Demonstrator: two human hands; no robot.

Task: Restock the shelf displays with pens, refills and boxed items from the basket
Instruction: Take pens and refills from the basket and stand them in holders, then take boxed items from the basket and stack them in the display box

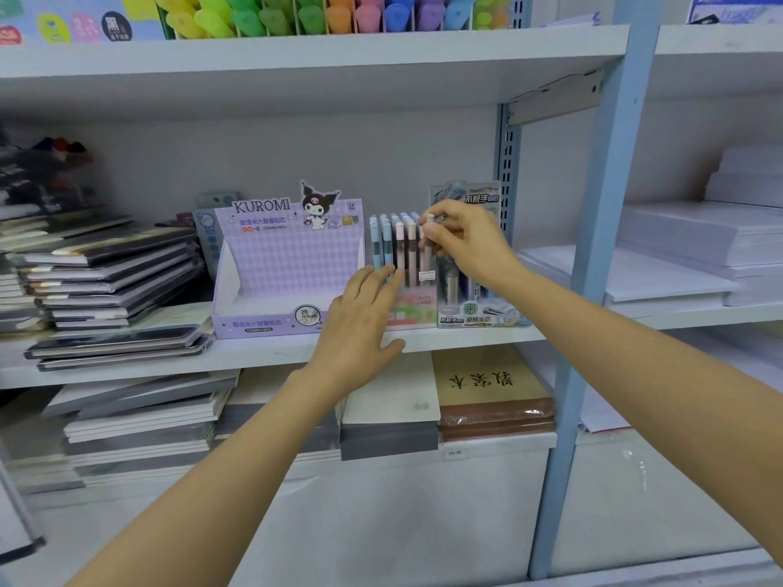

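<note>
A pink display box point(417, 309) stands on the middle shelf point(262, 353) with several upright pastel refill tubes point(387, 243) in it. My right hand point(466, 243) pinches one pale tube point(428, 247) at the right end of the row. My left hand point(360, 324) lies with straight fingers against the box's front left side. Left of it stands a purple Kuromi lead box point(279, 264), open, with no contents visible. A grey-green lead refill display point(470, 290) stands to the right, partly hidden by my right hand. The basket is out of view.
Stacks of dark notebooks point(114, 281) fill the shelf's left side. Coloured highlighters point(322, 12) line the top shelf. Books and a brown pad point(491, 387) lie on the lower shelf. A blue upright post point(593, 290) divides off white paper stacks point(686, 247) on the right.
</note>
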